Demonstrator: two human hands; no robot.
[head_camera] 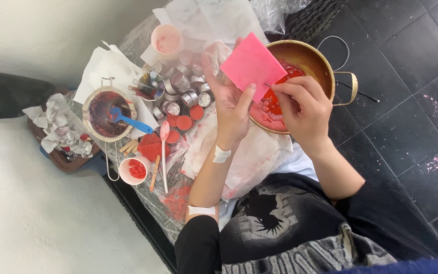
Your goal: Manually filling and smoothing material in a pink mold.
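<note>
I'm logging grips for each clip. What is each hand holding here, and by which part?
The left hand holds a pink slab by its lower edge. The right hand pinches a thin metal tool by its rear end, tip at the slab.

Matt pink square slab (252, 64), waxy and smooth; glossy brass-coloured metal pot (325, 68); shiny small round metal tins (188, 94); crinkled white paper sheets (105, 66).
</note>
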